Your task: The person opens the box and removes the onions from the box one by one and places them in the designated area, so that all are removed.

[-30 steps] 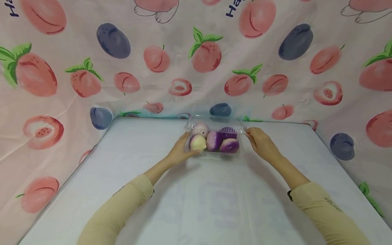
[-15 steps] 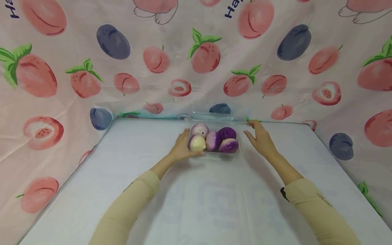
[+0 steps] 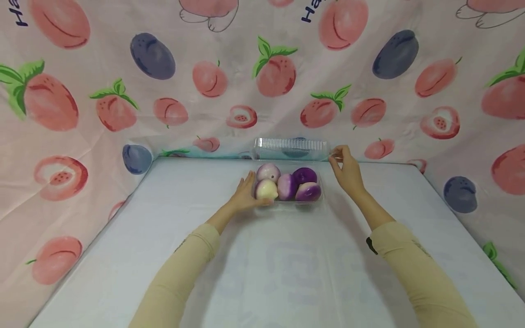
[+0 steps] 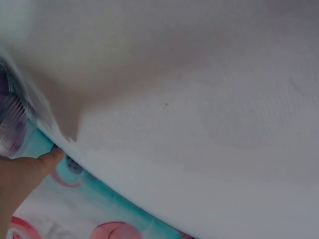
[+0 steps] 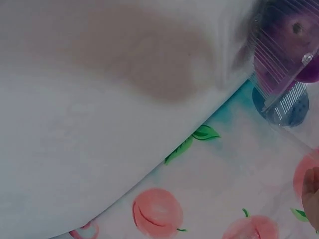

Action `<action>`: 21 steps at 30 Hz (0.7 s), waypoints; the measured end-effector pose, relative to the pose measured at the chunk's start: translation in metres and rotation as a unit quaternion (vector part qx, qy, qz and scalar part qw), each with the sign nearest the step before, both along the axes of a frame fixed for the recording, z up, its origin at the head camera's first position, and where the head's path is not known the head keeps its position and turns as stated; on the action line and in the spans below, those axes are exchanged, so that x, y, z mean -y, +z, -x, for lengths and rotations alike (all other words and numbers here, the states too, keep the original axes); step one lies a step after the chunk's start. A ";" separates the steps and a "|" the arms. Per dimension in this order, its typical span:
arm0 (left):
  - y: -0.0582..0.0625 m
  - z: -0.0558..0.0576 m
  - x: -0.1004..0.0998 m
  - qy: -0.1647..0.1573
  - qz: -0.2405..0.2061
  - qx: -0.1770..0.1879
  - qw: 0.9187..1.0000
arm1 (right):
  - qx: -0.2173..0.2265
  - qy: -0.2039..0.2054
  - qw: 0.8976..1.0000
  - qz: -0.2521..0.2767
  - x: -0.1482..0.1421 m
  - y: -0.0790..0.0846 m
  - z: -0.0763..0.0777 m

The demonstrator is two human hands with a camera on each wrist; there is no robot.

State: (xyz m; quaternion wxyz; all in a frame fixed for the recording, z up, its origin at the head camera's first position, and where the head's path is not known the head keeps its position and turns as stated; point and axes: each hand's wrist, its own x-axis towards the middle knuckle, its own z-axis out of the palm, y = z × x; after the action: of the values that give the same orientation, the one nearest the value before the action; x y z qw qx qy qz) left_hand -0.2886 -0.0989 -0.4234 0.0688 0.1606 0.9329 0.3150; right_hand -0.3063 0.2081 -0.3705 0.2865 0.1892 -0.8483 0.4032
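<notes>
A clear plastic clamshell box (image 3: pixel 288 202) stands near the back of the table, holding several round, onion-like vegetables (image 3: pixel 286 187) in purple and cream. Its ribbed lid (image 3: pixel 291 146) is raised upright along the back. My left hand (image 3: pixel 243 197) rests against the box's front left corner, fingers extended along the left side and thumb along the front. My right hand (image 3: pixel 347 171) pinches the right end of the lid between thumb and fingers. In the right wrist view part of the box's ribbed plastic (image 5: pixel 276 59) shows at the upper right; the left wrist view catches only its edge.
The box sits on a white-covered table (image 3: pixel 283 264). Behind and at both sides hangs a pink cloth (image 3: pixel 246 41) printed with peaches and dark blue fruit, meeting the table's back edge just behind the raised lid.
The lid has swung up and back from over the vegetables to upright, with the right hand moving backward along with it. The left hand stays at the box's left corner.
</notes>
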 end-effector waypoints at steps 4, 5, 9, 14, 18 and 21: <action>-0.002 0.001 0.001 0.012 -0.014 0.015 1.000 | 0.022 -0.018 1.000 0.007 0.003 0.002 0.005; -0.002 0.001 0.001 0.015 -0.018 0.017 1.000 | 0.030 -0.021 0.999 0.008 0.003 0.001 0.006; -0.004 0.002 0.002 0.017 -0.012 0.015 1.000 | 0.059 -0.033 0.998 0.001 0.005 -0.002 0.010; -0.003 0.002 0.001 0.012 -0.009 0.015 1.000 | 0.068 -0.049 0.996 -0.008 0.008 -0.005 0.012; -0.004 0.002 0.001 0.006 -0.008 0.020 1.000 | 0.063 -0.053 0.997 0.005 0.009 -0.006 0.012; -0.003 0.000 0.002 0.004 -0.003 0.023 1.000 | 0.063 -0.056 0.996 0.012 0.010 -0.005 0.011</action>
State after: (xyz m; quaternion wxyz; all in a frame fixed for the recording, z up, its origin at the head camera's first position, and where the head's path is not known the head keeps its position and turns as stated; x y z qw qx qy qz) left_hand -0.2889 -0.1010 -0.4265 0.0885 0.1492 0.9308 0.3218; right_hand -0.3174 0.1982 -0.3754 0.2563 0.1124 -0.8690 0.4081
